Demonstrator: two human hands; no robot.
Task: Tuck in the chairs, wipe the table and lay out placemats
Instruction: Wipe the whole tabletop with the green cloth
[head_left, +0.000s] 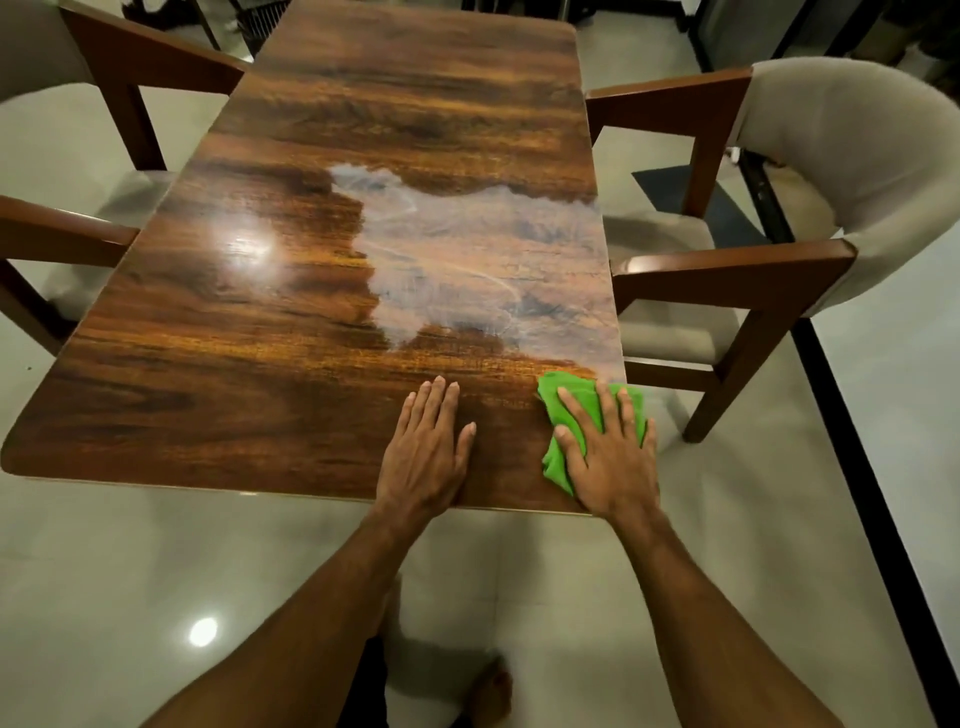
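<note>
Wooden table (311, 364) — green cloth (555, 462) at its near-right corner, cloudy smear (467, 260) beyond.

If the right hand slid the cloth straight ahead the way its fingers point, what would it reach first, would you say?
The right hand, flat on the green cloth, points up the table; it would first reach the whitish smear. No solid thing seems to lie in that line.

The right hand (610, 457) presses flat on a green cloth (558, 415) at the near right corner of the glossy wooden table (260, 338). The left hand (428, 452) rests flat just beside it. A whitish smear (467, 254) covers the table's right half. Upholstered armchairs (779, 218) flank both sides, seats partly under the tabletop.
</note>
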